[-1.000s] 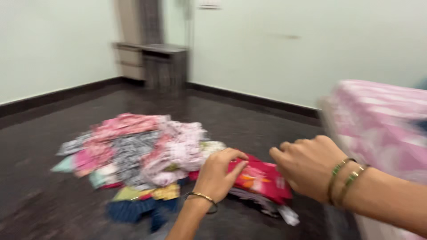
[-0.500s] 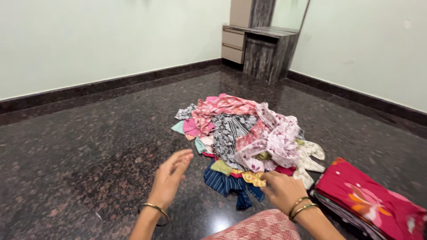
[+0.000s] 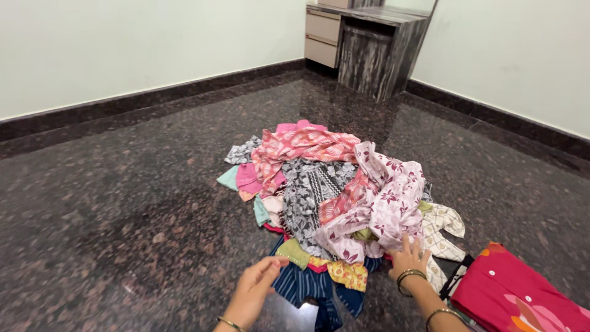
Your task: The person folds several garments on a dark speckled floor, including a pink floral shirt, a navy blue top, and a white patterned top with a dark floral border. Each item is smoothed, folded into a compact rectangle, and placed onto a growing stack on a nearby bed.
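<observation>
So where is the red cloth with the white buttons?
In the head view, the red cloth lies on the dark floor at the bottom right, just right of the right hand and the clothes pile.

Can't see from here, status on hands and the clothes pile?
Left hand open, at navy striped cloth. Right hand open, on pink floral garment. Nothing blocking.

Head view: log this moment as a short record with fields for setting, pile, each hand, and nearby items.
Setting: dark speckled stone floor, pale walls, a grey cabinet in the far corner.
Pile: heap of mixed clothes on the floor, pink, grey and floral prints.
Left hand: open, fingertips at the near edge of the heap, by a dark blue striped garment.
Right hand: fingers spread, resting on a pale floral cloth; bangles on the wrist.
Nearby: a red garment lying to the right.
</observation>
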